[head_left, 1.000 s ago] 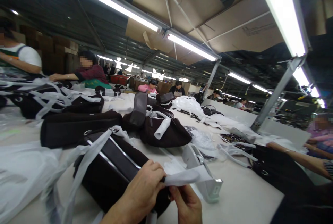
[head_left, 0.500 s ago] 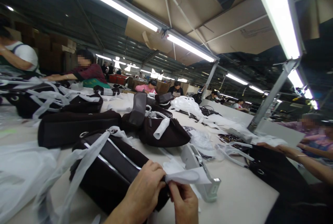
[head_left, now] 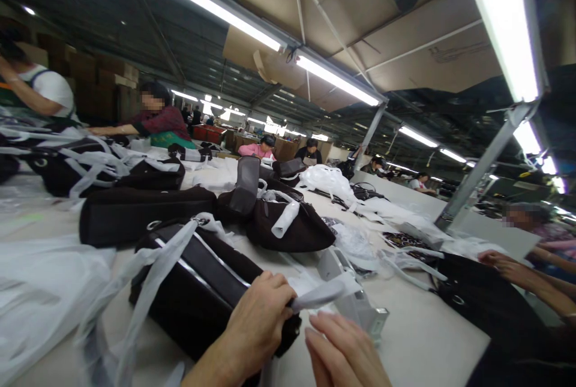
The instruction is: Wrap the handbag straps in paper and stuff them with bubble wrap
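A black bag (head_left: 202, 291) with shiny silver strips lies on its side on the pale table, its handles wrapped in white material. My left hand (head_left: 258, 318) is closed on the bag's right end, where a white wrapped strip (head_left: 319, 295) sticks out to the right. Just right of it, my right hand (head_left: 344, 348) is apart from the bag, fingers stretched out and nothing visible in them. Behind the strip stands a light grey tape dispenser (head_left: 360, 309), partly hidden by the strip and my right hand.
More black bags (head_left: 292, 225) with wrapped handles lie behind. White plastic sheeting (head_left: 45, 309) covers the left side. At the right, another person's hands (head_left: 499, 262) touch a black bag (head_left: 477, 297). Other people sit farther back.
My right hand has let go at the bag's end and moved right and down, its fingers now straightened. My left hand keeps its hold. The view has shifted slightly.
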The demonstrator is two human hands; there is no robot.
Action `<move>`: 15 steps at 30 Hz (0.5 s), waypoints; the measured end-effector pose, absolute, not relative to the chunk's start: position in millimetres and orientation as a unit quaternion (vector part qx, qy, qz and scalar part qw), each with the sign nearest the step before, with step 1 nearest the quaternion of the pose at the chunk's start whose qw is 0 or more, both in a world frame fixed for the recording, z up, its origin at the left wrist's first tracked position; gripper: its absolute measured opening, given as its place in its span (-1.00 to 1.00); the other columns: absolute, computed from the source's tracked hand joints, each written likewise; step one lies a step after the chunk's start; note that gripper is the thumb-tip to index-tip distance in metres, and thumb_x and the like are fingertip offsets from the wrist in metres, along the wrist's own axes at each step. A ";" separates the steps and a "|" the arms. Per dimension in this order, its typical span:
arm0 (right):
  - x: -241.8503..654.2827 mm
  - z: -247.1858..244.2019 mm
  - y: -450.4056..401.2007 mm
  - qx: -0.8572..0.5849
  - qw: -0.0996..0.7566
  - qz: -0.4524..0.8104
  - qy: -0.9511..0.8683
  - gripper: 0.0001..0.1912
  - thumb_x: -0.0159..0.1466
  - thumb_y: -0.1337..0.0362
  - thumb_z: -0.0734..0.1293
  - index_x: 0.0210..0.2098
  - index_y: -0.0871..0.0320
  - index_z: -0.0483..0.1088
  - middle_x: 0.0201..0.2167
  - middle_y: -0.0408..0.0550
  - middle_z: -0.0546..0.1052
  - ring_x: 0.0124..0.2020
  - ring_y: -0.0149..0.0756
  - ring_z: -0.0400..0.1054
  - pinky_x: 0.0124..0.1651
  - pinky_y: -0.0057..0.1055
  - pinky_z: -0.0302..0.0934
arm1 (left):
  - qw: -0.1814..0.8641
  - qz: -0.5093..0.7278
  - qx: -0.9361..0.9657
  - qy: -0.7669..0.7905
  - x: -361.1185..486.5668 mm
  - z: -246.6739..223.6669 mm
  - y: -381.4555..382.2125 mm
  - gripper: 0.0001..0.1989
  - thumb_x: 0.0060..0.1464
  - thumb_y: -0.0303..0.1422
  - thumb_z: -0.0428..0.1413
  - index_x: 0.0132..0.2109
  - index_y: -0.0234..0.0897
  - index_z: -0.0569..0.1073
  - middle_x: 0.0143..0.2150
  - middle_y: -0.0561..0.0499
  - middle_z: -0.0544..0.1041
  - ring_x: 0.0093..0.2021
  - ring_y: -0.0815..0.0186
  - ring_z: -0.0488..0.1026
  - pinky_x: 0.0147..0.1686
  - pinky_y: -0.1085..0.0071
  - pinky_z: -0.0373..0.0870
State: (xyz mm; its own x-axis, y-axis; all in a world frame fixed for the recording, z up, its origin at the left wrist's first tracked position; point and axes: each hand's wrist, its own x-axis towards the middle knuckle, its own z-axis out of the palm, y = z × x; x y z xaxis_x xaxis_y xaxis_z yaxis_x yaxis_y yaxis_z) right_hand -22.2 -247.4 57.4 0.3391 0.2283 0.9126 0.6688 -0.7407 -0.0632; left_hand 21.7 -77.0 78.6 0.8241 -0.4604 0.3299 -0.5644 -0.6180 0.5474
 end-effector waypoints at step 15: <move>31.1 106.4 -253.9 -0.822 -0.034 -0.345 -0.452 -0.72 0.39 0.43 0.16 -0.41 0.13 0.37 -0.46 -0.10 0.50 -0.44 -0.28 0.33 -0.36 -0.32 0.11 | 0.338 0.070 0.899 -0.271 23.9 84.6 -67.8 -0.84 0.13 -0.59 0.04 -0.30 -0.25 0.41 -0.18 0.03 0.48 -0.10 0.24 0.35 -0.06 0.30 0.28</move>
State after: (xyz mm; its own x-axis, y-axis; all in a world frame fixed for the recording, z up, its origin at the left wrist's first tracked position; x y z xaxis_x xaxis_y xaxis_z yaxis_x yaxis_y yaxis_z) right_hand 31.1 -253.9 106.4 0.3526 0.7664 0.5370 0.7198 -0.5888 0.3677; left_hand 23.9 -67.8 84.6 0.8436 -0.4397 0.3081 -0.5337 -0.6247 0.5700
